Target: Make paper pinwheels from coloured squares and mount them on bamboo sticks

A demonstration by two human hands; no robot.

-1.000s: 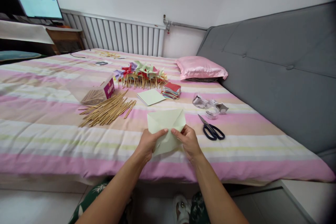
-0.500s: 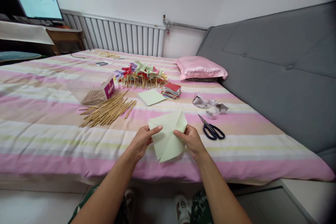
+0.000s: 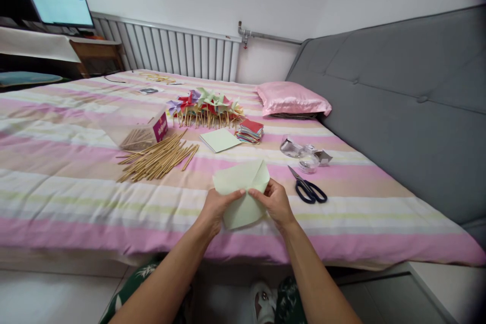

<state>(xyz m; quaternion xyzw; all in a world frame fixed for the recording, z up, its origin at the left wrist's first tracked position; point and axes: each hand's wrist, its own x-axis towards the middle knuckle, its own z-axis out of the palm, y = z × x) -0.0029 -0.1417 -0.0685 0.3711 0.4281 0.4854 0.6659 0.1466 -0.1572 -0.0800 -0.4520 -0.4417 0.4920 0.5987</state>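
Note:
Between my two hands, above the front of the bed, is a pale green paper sheet with its corners curling inward. My left hand grips its left side, the thumb pressed near the middle. From the right, my right hand pinches the paper, its thumb almost touching the left one at the centre. Most fingers of both hands are hidden behind the sheet. Dark-handled scissors lie to the right. Beyond the sheet are a pale green paper stack and a pile of coloured paper squares.
Loose wooden sticks lie on the left by a clear plastic box. Finished paper pinwheels stand farther back. Small clear containers sit right of centre, and a pink pillow rests near the grey headboard.
My left thumb has moved right from the paper's left corner to its middle, drawing that corner inward beside my right thumb. The right hand has hardly moved.

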